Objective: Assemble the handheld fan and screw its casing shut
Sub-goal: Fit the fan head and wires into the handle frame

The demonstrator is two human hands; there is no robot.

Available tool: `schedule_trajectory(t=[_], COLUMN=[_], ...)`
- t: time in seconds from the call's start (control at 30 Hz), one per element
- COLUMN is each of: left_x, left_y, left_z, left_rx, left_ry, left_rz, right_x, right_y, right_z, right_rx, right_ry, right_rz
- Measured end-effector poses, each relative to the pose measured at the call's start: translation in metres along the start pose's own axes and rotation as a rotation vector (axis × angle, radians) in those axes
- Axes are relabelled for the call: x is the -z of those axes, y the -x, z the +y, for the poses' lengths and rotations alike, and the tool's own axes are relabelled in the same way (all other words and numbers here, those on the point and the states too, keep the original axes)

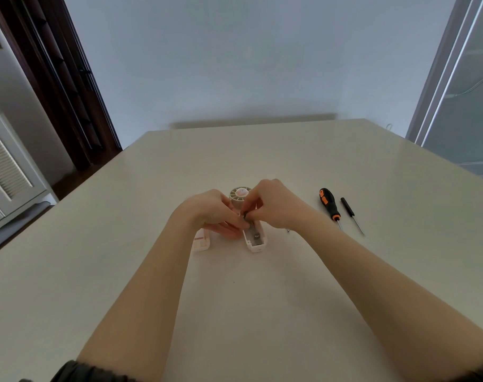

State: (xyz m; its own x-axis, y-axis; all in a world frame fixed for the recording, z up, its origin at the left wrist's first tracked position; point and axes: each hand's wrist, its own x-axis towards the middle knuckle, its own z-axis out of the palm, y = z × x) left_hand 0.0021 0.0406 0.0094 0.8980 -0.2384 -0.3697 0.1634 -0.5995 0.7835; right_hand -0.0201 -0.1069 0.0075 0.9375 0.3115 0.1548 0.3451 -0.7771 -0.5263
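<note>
Near the centre of the frame, on a pale table (317, 166), lies the open body of a handheld fan (253, 238), its white handle shell pointing toward the bottom of the frame with the inside exposed, and its round fan head (238, 197) at the far end, partly hidden by the hands. The left hand (215, 213) has its fingers curled round the left side of the casing just below the fan head, holding it. The right hand (273, 205) comes in from the right with fingertips pinched on a small dark part (246, 215) at the top of the open handle; what that part is cannot be told at this size, it may be a wire or a small component. Just left of the fan, partly under the left wrist, lies a translucent cover piece (201, 242) with a pink tint. To the right of the hands, well apart from the fan, a screwdriver with a black and orange handle (330, 206) lies on the table, and just beside it, further right, a thinner black screwdriver (351, 215). Dark sleeves (83, 372) show at the bottom edge.
</note>
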Motion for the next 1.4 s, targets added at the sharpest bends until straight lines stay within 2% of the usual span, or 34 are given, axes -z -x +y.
schedule_trajectory(t=[0.2,1.4], left_x=[0.0000,-0.0077], left_y=[-0.0013,-0.0032], left_z=[-0.0016,0.0006], left_rx=[0.006,0.065], left_ry=[0.017,0.022], left_rz=[-0.005,0.032], right_x=[-0.0031,-0.0074], right_y=[-0.0015,-0.0060], right_z=[0.0000,0.0043], right_rx=[0.017,0.016], right_ry=[0.067,0.123], right_rz=[-0.009,-0.039])
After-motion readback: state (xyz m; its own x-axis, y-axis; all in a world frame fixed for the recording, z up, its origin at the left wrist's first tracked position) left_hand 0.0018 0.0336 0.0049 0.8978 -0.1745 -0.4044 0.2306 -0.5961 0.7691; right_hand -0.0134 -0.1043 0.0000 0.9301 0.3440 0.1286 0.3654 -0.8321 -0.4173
